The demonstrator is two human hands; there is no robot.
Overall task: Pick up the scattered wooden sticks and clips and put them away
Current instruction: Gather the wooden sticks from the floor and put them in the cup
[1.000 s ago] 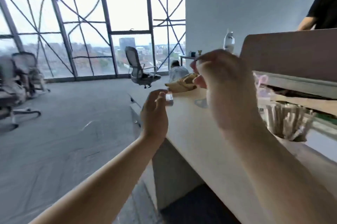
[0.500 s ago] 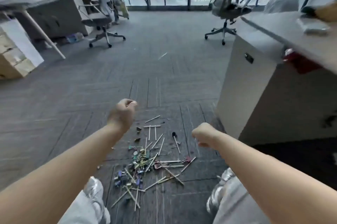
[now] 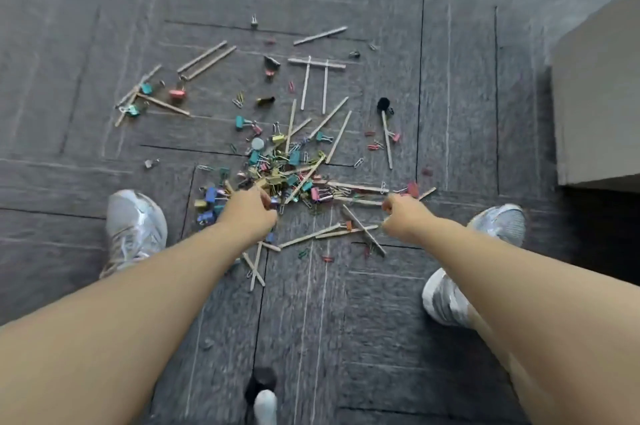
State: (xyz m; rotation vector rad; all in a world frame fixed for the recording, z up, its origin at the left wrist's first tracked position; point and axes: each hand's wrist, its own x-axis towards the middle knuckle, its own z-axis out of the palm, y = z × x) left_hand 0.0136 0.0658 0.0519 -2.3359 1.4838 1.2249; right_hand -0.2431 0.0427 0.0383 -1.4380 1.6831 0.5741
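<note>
The view looks straight down at a grey carpet floor (image 3: 346,320). In the middle of it lies a heap of clips (image 3: 277,168), many small ones in blue, green, yellow and pink, tangled together with paper clips. Wooden sticks (image 3: 313,82) lie across the heap and around it: two of them stand parallel beyond the heap under a third one that crosses them, two more lie side by side to the far left of the heap, and several lie crossed on the near side of it. One stick with a black tip (image 3: 383,105) lies to the right of the heap, apart from it.

The left hand (image 3: 248,215) is at the near left edge of the heap, over the blue clips. Its fingers are curled inward, but I cannot tell if they grasp a clip or only touch the heap. The right hand (image 3: 405,217) is at the near right edge of the heap, beside the crossed sticks. Its fingers are clenched into a loose fist, and I cannot tell whether something is inside.

A white shoe (image 3: 135,224) stands to the left of the heap, and another white shoe (image 3: 498,222) to the right of it. A beige cabinet (image 3: 599,95) stands far to the right of the heap.
</note>
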